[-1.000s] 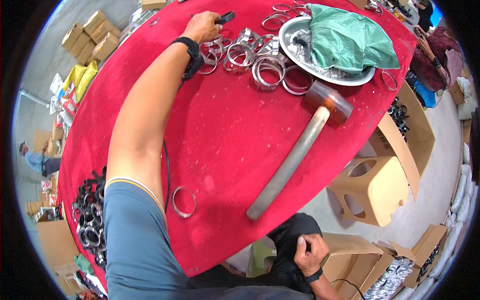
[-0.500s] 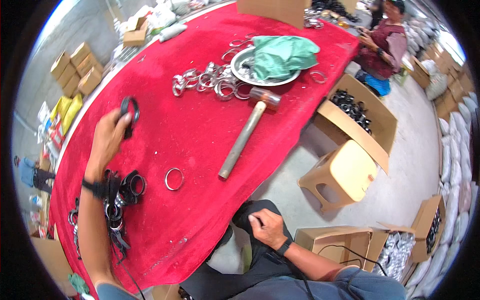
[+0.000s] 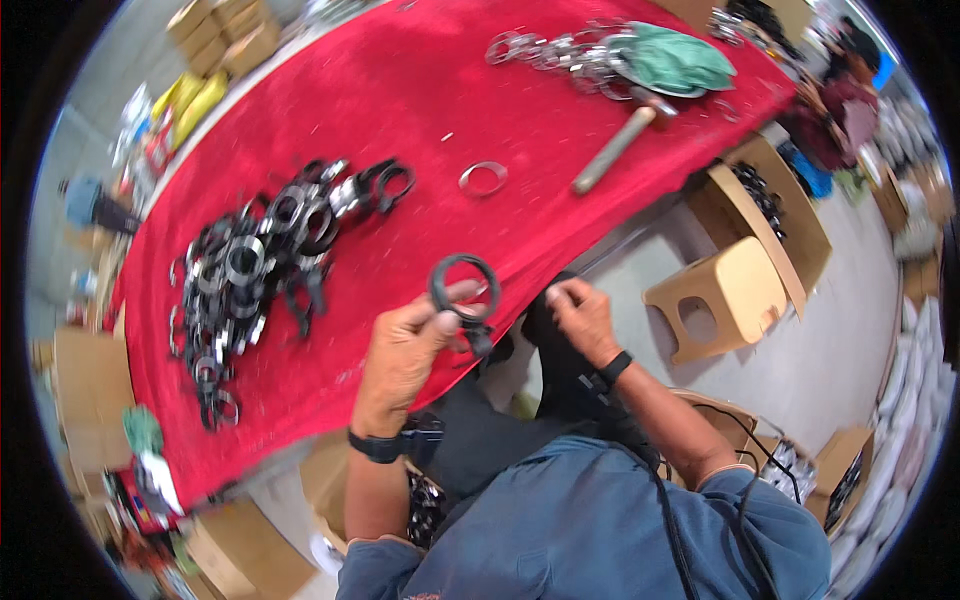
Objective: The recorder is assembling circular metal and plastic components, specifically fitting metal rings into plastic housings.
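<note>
My left hand point(image 3: 398, 360) grips a black ring clamp point(image 3: 466, 262) between thumb and fingers, above the table's near edge. The clamp is a round band with a dark lug at its lower end. My right hand point(image 3: 583, 322) hovers over my dark-trousered leg, its fingers loosely curled, with nothing visible in them. A pile of black and silver ring clamps point(image 3: 245, 262) lies on the red-covered table point(image 3: 400, 90), left of my hands. A bare silver ring point(image 3: 483, 179) rests alone beyond the held clamp.
A mallet point(image 3: 615, 150) lies toward the far right, close to a bowl under a green cloth point(image 3: 680, 58) and more silver rings point(image 3: 550, 50). A yellow stool point(image 3: 725, 300) and a carton of black parts point(image 3: 790, 215) stand right of the table. Another person point(image 3: 840, 110) sits at the far right.
My left hand has brought the black ring clamp from over the table's left side toward my body. My right hand has lifted slightly. The view has shifted, uncovering the clamp pile.
</note>
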`<state>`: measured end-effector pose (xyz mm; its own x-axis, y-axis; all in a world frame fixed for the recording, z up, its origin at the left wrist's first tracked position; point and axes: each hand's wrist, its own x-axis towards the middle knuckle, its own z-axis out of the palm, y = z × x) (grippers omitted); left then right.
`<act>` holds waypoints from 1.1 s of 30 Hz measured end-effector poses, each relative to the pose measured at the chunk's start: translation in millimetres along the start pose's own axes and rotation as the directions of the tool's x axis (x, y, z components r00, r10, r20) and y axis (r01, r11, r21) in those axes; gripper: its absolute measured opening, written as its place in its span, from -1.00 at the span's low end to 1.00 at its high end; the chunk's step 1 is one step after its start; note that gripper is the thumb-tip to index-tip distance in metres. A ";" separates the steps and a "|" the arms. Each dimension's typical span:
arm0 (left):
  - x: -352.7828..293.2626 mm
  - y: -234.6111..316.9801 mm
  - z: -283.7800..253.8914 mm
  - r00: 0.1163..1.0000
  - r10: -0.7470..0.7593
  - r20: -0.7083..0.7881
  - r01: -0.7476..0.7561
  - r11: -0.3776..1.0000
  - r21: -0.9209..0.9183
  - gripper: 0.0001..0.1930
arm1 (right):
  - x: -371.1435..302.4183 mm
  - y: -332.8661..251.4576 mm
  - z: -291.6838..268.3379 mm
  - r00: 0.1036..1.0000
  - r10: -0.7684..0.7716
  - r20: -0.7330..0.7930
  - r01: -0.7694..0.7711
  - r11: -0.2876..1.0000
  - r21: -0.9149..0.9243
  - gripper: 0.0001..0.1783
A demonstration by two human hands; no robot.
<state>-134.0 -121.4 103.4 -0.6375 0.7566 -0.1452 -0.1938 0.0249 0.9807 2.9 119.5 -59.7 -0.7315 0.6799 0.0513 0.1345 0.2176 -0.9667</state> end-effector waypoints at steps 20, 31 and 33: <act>-119.1 -77.4 -16.1 0.994 -0.050 -0.100 -0.006 0.867 -0.498 -0.43 | 190.8 -85.5 86.4 0.844 -0.263 0.467 0.365 0.920 -0.142 -0.56; -124.6 -87.1 -13.1 0.984 -0.044 -0.173 -0.052 0.858 -0.512 -0.53 | 183.3 -72.2 59.9 0.756 -0.451 0.474 0.653 0.470 -0.594 -0.69; -130.3 -83.0 -6.8 0.964 0.039 -0.264 -0.187 0.805 -0.563 -0.53 | 178.0 -84.4 59.5 0.770 -0.425 0.476 0.636 0.575 -0.515 -0.54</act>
<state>-40.0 -226.5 40.0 -0.8189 0.5575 -0.1361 -0.4564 -0.4888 0.7435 -178.4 180.5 16.0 -0.9386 0.0977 0.3309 -0.0435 0.9178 -0.3946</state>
